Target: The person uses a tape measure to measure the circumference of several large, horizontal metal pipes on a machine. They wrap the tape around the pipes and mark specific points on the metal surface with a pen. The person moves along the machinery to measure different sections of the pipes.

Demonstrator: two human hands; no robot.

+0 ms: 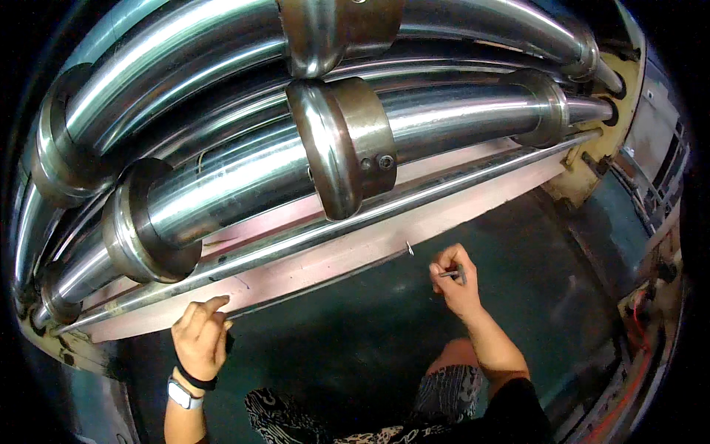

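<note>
Your right hand is curled shut, pinching a small grey metal tool between thumb and fingers. Just up and left of that grip, a thin wire-like metal piece sticks out from the lower edge of the long pale pink board. Your left hand, with fingers loosely bent and holding nothing, touches that same edge well to the left. Above both grips run a thin steel rod and large polished steel rollers with a wide metal collar.
</note>
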